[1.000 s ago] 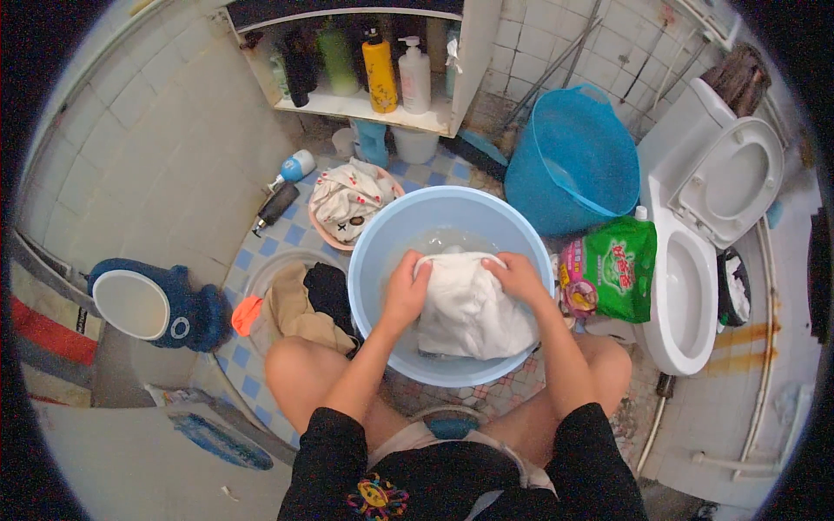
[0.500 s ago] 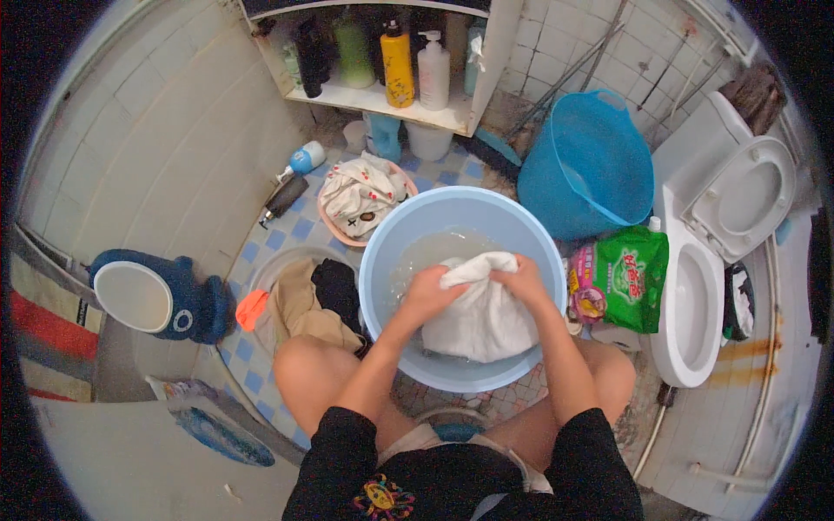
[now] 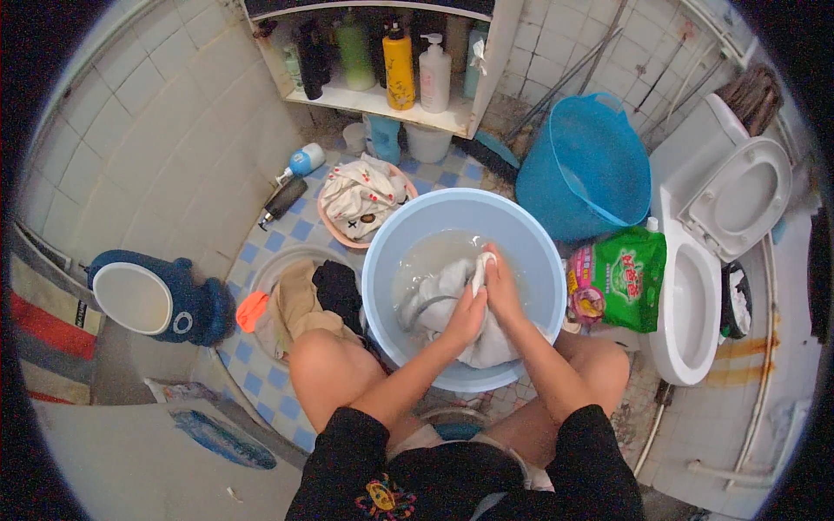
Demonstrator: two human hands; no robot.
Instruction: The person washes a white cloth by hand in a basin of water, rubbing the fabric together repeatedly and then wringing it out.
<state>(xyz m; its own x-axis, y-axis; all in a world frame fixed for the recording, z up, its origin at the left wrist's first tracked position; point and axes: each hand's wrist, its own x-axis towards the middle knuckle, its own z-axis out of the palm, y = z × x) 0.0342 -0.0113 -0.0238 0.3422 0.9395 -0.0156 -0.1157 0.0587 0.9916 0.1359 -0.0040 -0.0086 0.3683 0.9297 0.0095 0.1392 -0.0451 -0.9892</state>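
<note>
In front of me stands a light blue basin (image 3: 387,243) with cloudy water. A wet white garment (image 3: 492,347) lies partly in the water, and a greyish fold of it spreads toward the basin's left side. My left hand (image 3: 466,321) and my right hand (image 3: 503,286) are close together over the basin. Between them a bunched piece of the white cloth sticks up, gripped by both closed hands. The garment's exact kind is not clear.
Left of the basin lie beige and black clothes (image 3: 300,300) in a tub. A pink basin (image 3: 333,227) holds patterned laundry behind them. To the right are a green detergent bag (image 3: 632,278), a tall blue bucket (image 3: 586,165) and a toilet (image 3: 692,304). Bottles line a shelf (image 3: 373,97).
My hands have come together from being spread apart on the cloth. The garment has sunk lower and spread leftward in the water, its bunched edge now squeezed between my hands.
</note>
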